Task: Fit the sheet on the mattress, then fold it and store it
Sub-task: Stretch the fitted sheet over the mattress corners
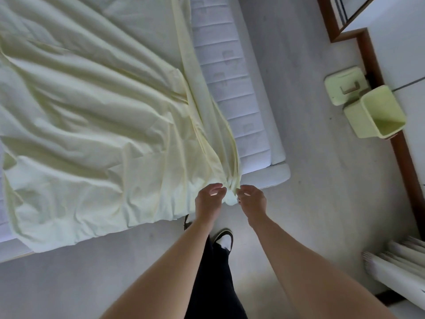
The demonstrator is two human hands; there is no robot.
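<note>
While both hands meet at the near corner of the bed, the left hand [210, 200] and the right hand [251, 200] each pinch a gathered bunch of the sheet [92, 125] between curled fingers, the knot of cloth sitting right between them. No brand, label or writing can be read anywhere; faint marks on the mattress [232, 93] are too blurred to make out. That sheet is pale yellow-green, heavily creased, spread loosely over the mattress with folds fanning out from the pinched corner, its near edge hanging over the bed's end. A quilted white strip of mattress shows bare along the right side. Farther right, on the floor, a pale green bin [374, 113] lies tipped beside its lid [345, 88].
</note>
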